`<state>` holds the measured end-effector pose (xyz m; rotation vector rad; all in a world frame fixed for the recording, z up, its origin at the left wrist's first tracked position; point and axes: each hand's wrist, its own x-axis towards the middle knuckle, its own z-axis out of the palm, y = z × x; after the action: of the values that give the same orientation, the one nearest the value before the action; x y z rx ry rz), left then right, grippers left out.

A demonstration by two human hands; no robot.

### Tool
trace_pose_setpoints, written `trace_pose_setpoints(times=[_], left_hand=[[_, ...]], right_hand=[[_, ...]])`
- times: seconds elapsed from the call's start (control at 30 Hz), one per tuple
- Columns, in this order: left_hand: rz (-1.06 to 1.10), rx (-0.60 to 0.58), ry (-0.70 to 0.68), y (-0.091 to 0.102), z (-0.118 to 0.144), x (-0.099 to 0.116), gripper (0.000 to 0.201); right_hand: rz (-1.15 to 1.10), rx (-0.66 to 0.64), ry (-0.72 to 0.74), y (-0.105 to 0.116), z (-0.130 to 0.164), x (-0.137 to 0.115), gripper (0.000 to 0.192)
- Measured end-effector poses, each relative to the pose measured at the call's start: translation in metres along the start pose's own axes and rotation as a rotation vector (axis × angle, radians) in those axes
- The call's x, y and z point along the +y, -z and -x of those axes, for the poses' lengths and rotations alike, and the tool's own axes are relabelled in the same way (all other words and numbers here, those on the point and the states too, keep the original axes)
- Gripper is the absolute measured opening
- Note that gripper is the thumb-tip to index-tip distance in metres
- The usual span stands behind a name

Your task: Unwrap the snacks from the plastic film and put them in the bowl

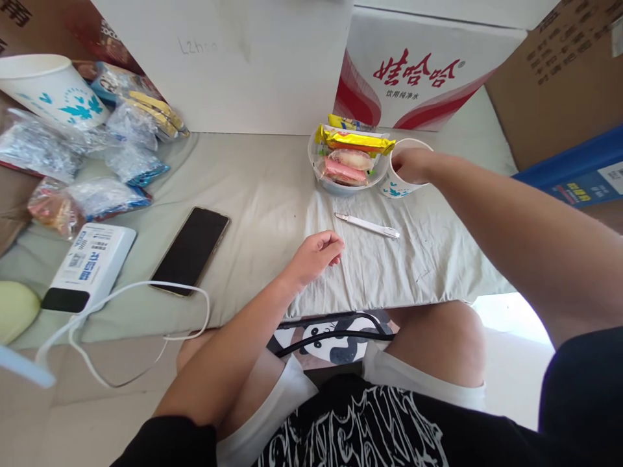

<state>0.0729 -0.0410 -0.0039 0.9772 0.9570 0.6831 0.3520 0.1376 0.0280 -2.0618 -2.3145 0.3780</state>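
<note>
My right hand reaches forward and grips the rim of a white paper cup with a teal print. That cup stands right beside a clear bowl filled with wrapped snacks. My left hand rests on the grey-green cloth with its fingers loosely curled and nothing in it. A white pen lies on the cloth between the two hands, a little beyond the left one.
A black phone, a white power bank and its white cable lie at the left. Behind them are bagged snacks and a second paper cup. Cardboard boxes and a white drink carton wall the back.
</note>
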Motion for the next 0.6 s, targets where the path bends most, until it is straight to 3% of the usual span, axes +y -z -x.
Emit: trace_pose_setpoints(times=[0.07, 0.13, 0.27, 0.43, 0.6], left_hand=[[-0.002, 0.005, 0.003, 0.001, 0.001, 0.001, 0.029], [-0.017, 0.017, -0.003, 0.003, 0.003, 0.002, 0.028], [-0.062, 0.059, -0.067, 0.010, 0.000, 0.001, 0.025], [0.002, 0.308, -0.182, 0.018, -0.023, 0.000, 0.033], [0.147, 0.551, -0.225, 0.032, -0.071, 0.021, 0.042]], right_hand=[[0.027, 0.041, -0.066, 0.005, 0.015, -0.003, 0.007], [0.025, 0.186, -0.094, 0.008, 0.040, -0.003, 0.020], [0.043, 0.487, 0.032, -0.011, 0.100, 0.008, 0.026], [0.050, 0.519, 0.045, -0.050, 0.135, 0.021, 0.020], [0.087, 0.546, 0.047, -0.053, 0.146, 0.038, 0.029]])
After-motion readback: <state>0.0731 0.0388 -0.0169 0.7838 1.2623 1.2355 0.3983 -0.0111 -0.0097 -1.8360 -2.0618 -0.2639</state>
